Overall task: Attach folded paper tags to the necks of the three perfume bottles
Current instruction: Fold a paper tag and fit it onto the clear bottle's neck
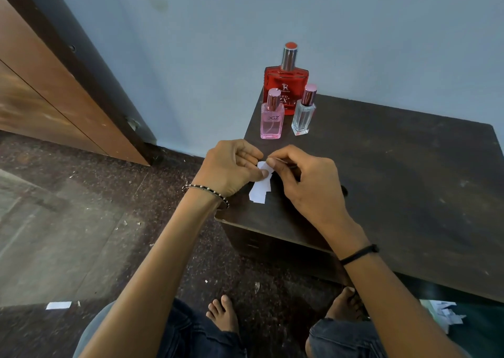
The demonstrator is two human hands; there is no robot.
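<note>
Both hands, left hand (227,168) and right hand (305,180), have fingers pinched on a white paper tag (260,185) above the worktop (395,166), seemingly still folding it; all three bottle necks look bare; next it must reach the pink bottle (271,117).

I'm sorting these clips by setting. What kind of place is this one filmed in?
Probably a room in a home, not a workshop: a plain blue wall, a wooden door, a speckled floor littered with paper scraps, and a low dark table worked at barefoot.
</note>
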